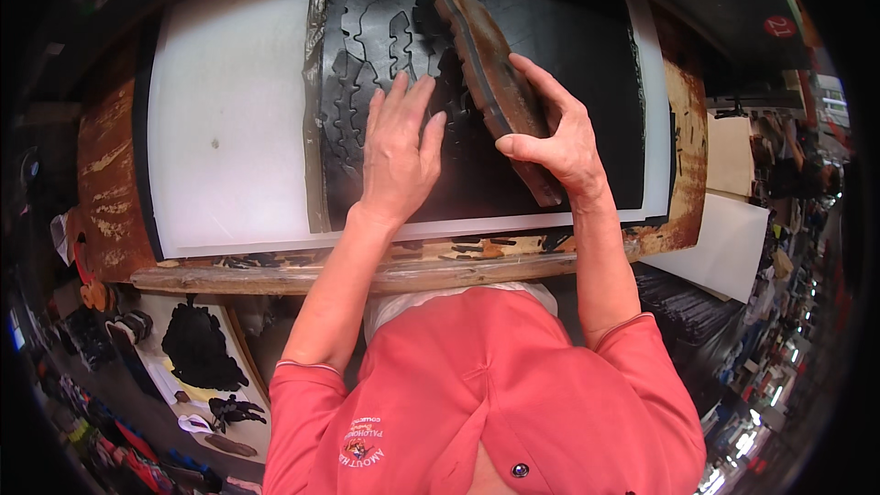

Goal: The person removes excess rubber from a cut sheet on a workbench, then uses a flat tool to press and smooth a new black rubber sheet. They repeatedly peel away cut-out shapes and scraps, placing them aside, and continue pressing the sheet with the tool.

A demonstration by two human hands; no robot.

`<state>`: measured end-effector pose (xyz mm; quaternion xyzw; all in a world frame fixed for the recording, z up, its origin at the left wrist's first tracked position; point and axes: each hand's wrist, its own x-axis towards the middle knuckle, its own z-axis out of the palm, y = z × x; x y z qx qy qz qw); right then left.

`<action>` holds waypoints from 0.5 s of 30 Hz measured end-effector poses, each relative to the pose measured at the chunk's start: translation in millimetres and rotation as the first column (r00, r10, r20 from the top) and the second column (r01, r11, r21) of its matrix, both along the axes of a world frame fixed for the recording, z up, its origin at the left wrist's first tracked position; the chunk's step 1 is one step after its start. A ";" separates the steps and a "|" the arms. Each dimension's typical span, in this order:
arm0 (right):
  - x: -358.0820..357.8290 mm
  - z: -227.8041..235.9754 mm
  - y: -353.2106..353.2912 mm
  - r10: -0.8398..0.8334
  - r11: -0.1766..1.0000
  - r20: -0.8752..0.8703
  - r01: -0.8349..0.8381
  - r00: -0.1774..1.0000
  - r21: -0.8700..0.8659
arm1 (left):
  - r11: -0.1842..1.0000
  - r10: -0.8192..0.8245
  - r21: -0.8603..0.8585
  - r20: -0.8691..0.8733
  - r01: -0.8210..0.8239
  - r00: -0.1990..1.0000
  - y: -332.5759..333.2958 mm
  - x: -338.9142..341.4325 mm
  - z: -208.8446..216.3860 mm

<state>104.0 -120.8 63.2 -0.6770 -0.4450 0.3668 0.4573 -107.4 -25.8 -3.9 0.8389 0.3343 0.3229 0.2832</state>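
A long curved steel cutting die [495, 64] with a toothed, wavy edge is tilted up over the black sheet [587, 55]. My right hand [559, 133] grips its side, thumb on the near face and fingers along the far edge. Spread out, my left hand [401, 147] lies at or just above the sheet's left part, its fingers by rows of jagged cut outlines [401, 41]. Whether that palm presses down cannot be seen. The sheet rests on a white cutting board [229, 128].
A wooden rail [367, 277] runs along the table's near edge, with black scraps [486, 243] beside it. Dark machine parts overhang the far side. At lower left, a side board holds black cut pieces [202, 344]. White sheets [720, 243] and a dark stack [692, 312] stand at right.
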 end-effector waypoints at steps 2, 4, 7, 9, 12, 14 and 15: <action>0.9 0.5 -0.7 -0.010 1.000 -0.052 0.009 0.999 -0.020 | 0.997 0.034 0.073 0.060 -0.038 0.998 -12.9 6.7 3.7; -0.2 -1.6 -2.0 -0.026 0.999 -0.123 0.029 0.992 0.019 | 0.988 0.002 0.155 -0.028 0.002 1.000 -23.9 14.0 4.4; 1.5 -9.0 -1.8 -0.022 0.994 -0.182 0.040 0.983 0.097 | 0.966 -0.102 0.212 -0.222 0.150 0.970 -31.6 19.9 0.7; 3.7 -14.6 -4.2 0.004 0.988 -0.195 0.026 0.981 0.150 | 0.974 -0.055 0.195 -0.295 0.116 0.954 -33.9 19.5 -1.7; 7.9 -18.1 -17.4 -0.021 0.963 -0.487 0.149 0.873 0.226 | 0.963 -0.068 0.230 -0.285 0.138 0.956 -41.7 20.4 -0.6; 12.1 -19.2 -25.7 -0.016 0.941 -0.627 0.223 0.779 0.254 | 0.964 -0.071 0.226 -0.285 0.139 0.956 -43.7 20.6 0.9; 15.8 -19.1 -29.3 -0.009 0.929 -0.686 0.261 0.727 0.264 | 0.965 -0.072 0.222 -0.283 0.138 0.957 -43.7 21.2 1.2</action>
